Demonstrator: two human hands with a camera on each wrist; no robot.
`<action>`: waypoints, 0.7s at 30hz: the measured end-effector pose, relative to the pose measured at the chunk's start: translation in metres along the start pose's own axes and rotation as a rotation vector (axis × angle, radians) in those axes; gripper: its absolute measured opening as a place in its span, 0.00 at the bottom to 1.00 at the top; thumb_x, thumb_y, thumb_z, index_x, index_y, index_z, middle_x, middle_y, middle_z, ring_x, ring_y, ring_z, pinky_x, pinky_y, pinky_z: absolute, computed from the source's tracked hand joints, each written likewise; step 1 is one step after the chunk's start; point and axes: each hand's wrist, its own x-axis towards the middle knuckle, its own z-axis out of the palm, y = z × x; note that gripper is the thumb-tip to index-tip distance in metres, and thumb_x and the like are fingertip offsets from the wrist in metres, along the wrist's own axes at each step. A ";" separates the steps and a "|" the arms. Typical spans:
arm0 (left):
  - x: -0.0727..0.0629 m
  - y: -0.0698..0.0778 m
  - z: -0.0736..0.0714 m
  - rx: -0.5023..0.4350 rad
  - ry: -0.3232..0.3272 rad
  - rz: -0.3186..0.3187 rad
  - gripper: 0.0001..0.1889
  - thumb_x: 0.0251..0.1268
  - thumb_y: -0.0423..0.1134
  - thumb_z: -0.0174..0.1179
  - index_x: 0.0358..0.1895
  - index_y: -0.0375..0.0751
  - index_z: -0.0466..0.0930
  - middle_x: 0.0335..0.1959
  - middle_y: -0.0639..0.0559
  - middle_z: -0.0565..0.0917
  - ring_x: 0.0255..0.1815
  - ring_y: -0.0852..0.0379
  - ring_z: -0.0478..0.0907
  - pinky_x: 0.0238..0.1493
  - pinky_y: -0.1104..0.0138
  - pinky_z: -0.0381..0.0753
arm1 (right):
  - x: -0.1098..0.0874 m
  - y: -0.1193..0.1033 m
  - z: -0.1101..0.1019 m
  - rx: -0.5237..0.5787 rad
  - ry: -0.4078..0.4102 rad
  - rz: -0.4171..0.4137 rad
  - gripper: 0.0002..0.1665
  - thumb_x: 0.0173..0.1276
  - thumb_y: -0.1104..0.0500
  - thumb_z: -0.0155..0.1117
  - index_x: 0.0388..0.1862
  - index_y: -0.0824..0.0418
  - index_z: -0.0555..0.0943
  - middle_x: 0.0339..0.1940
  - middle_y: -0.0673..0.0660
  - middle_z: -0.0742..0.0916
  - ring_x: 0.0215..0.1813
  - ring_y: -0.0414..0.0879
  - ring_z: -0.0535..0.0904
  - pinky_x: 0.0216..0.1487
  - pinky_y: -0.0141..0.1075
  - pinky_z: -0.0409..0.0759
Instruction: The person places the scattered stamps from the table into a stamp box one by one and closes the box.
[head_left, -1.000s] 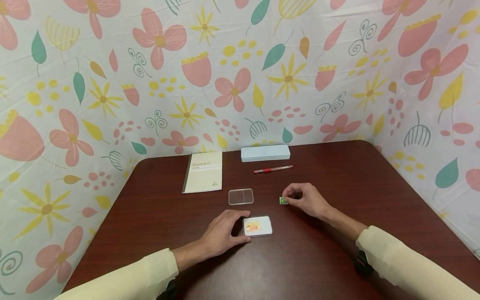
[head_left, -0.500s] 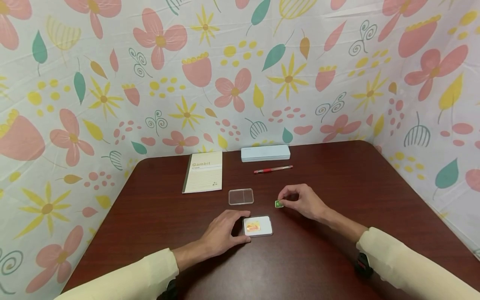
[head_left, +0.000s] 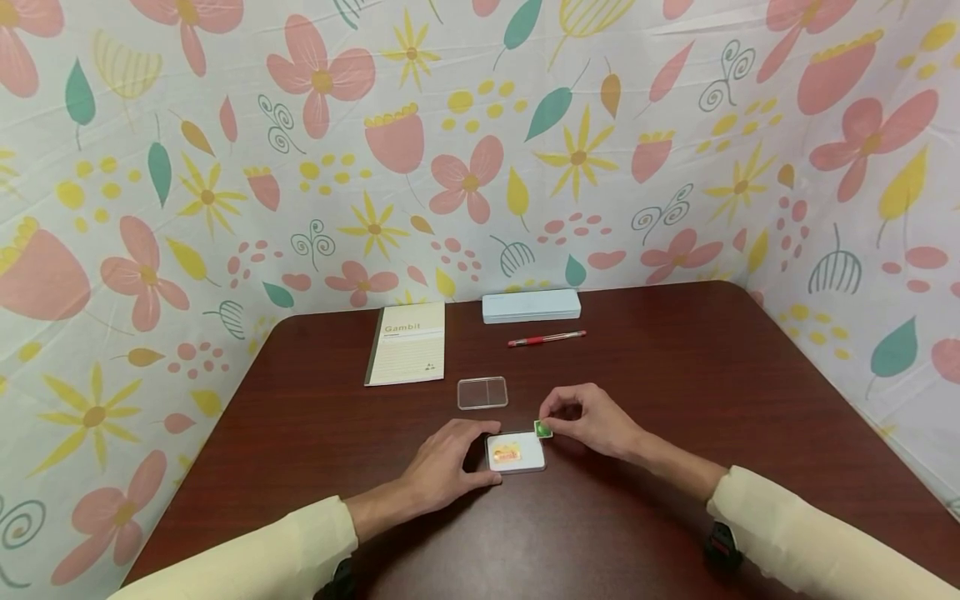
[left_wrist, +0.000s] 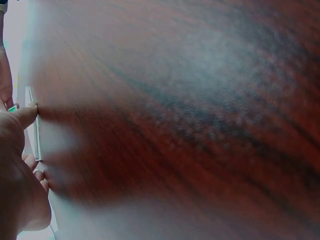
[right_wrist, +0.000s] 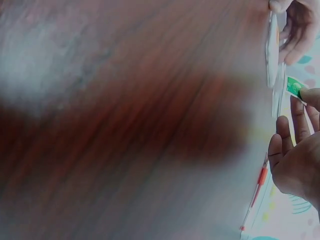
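In the head view, a shallow clear plastic box (head_left: 531,451) with a white inside lies on the table. A small orange-and-yellow picture piece (head_left: 506,452) sits in its left half. My left hand (head_left: 442,467) holds the box from the left, index finger at the far edge and thumb at the near edge. Between thumb and fingertip, my right hand (head_left: 596,421) pinches a small thin green card (head_left: 543,429) with a pale border. The card overlaps the box's far right corner in the head view. The right wrist view shows the green card (right_wrist: 295,88) tilted up beside the box.
Beyond the box lies a clear lid (head_left: 482,393) with a line across it. Farther back are a lined notebook (head_left: 408,346), a red pen (head_left: 546,339) and a pale blue pencil case (head_left: 531,307) against the floral curtain (head_left: 465,167).
My right hand has moved left and nearer with the green card, from right of the box to its far right corner. My left hand and the box have stayed put.
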 end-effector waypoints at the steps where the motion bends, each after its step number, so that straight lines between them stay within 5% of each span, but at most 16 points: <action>1: 0.000 0.000 0.000 -0.001 -0.001 -0.001 0.36 0.64 0.53 0.78 0.73 0.50 0.77 0.67 0.55 0.81 0.70 0.52 0.74 0.66 0.47 0.76 | 0.000 0.000 0.002 0.002 -0.005 0.000 0.05 0.72 0.64 0.74 0.41 0.55 0.88 0.36 0.50 0.89 0.40 0.48 0.80 0.42 0.36 0.77; 21: 0.000 -0.001 0.000 -0.010 0.000 0.002 0.36 0.64 0.53 0.78 0.73 0.49 0.76 0.68 0.55 0.81 0.70 0.52 0.74 0.65 0.45 0.76 | -0.004 -0.012 0.018 0.021 -0.037 0.036 0.06 0.71 0.65 0.75 0.40 0.55 0.88 0.34 0.49 0.87 0.37 0.46 0.78 0.37 0.34 0.75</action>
